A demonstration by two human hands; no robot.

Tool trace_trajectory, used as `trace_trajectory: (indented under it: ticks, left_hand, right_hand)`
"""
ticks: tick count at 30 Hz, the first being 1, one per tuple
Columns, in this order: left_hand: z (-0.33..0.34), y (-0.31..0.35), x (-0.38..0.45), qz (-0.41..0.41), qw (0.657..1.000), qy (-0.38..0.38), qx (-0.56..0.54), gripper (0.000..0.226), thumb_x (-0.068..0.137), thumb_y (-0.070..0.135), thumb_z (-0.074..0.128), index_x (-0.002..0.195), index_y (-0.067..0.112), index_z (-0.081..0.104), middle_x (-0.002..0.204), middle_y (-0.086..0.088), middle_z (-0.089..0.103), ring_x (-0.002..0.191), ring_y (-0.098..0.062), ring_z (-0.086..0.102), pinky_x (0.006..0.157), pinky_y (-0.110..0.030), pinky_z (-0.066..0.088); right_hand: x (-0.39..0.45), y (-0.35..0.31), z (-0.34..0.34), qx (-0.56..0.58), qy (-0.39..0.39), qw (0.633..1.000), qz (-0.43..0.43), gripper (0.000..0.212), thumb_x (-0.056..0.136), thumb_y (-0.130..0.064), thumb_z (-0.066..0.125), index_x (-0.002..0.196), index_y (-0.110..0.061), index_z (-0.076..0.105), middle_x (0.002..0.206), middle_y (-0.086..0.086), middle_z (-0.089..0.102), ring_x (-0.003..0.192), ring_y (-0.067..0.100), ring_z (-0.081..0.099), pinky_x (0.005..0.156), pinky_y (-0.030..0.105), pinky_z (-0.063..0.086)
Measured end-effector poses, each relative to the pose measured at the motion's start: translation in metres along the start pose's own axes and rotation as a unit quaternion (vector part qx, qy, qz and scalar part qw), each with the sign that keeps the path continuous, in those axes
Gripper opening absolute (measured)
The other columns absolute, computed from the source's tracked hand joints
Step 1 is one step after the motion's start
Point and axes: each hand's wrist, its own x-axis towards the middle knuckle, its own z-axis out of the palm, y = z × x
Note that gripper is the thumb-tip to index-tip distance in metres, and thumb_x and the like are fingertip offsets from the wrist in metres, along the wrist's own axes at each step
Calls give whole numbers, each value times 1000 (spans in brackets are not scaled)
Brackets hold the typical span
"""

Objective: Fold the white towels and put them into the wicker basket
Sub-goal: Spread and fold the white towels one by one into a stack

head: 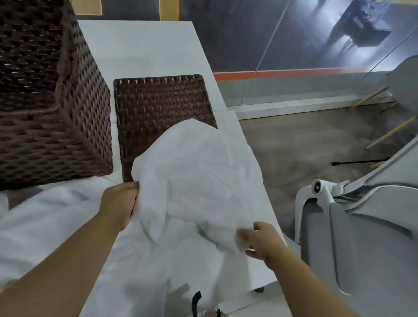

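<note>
White towel (199, 183) — crumpled, billowing — gripped by both hands above the table (149, 41).

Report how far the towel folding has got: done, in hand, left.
Done: nothing shows as finished; no folded towel is visible, and the wicker basket's inside is hidden. In hand: the left hand grips a crumpled white towel, held up unfolded over the wicker lid, with the right hand at its lower edge. Left: fold it, plus the towels on the table, and basket them.

no text, label or number can be read anywhere.
</note>
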Motion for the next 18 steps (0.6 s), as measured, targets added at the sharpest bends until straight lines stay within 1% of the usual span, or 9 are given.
trace_trajectory:
  ticks: [4,5,7,9,10,12,14,16,18]
  left_hand:
    - [-8,8,-10,117,990,67,43,13,86,6,64,98,11,66,95,-9,65,80,-20,60,79,-32,51]
    - [-11,12,-12,138,986,73,50,12,86,8,65,98,9,64,93,-9,65,76,-19,58,76,-32,51]
    - [-16,24,-17,185,977,82,71,13,87,10,64,99,7,62,83,-4,63,71,-18,55,70,-33,49]
    - [-21,38,-29,241,961,95,100,6,88,13,62,95,12,62,74,2,57,71,-20,53,67,-32,45]
    - [-23,46,-36,267,951,102,118,4,89,14,61,93,14,62,73,2,55,71,-22,52,66,-31,44]
    - [-26,61,-55,304,936,105,140,7,91,15,58,95,14,64,74,0,55,67,-23,52,61,-30,46]
    - [-27,75,-76,325,927,103,156,11,93,17,54,99,16,63,79,0,57,67,-18,52,53,-23,46]
    - [-28,89,-97,351,915,119,158,13,94,17,53,102,18,64,85,-1,58,73,-15,51,57,-18,42]
    - [-32,101,-114,365,912,136,132,17,93,18,55,105,17,67,87,-1,60,75,-14,52,69,-24,46]
  right_hand:
    - [-12,-22,-24,37,90,990,-101,20,87,-17,68,86,-6,52,95,15,60,88,34,61,79,50,56]
    - [-15,-30,-32,40,117,983,-134,20,86,-17,69,85,-4,53,90,15,61,83,32,61,77,48,56]
    - [-24,-50,-50,19,175,966,-187,22,87,-21,68,82,-4,55,82,10,62,69,22,56,61,34,50]
    - [-28,-69,-68,19,215,952,-216,23,86,-29,68,89,-7,61,87,7,65,68,17,55,56,26,43]
    - [-31,-78,-77,34,220,949,-225,29,85,-32,69,98,-7,62,93,8,65,73,19,58,60,27,45]
    - [-39,-94,-94,54,220,943,-243,46,82,-34,72,114,-4,59,107,10,62,93,25,61,76,36,52]
    - [-51,-105,-110,61,203,940,-266,53,80,-32,75,121,-6,55,119,11,58,107,28,59,91,42,51]
    - [-64,-115,-127,50,171,935,-306,43,78,-21,77,115,-11,59,121,12,58,107,31,60,94,46,50]
    - [-77,-125,-142,7,148,929,-339,34,75,-9,78,105,-15,62,115,16,61,97,33,63,88,44,54]
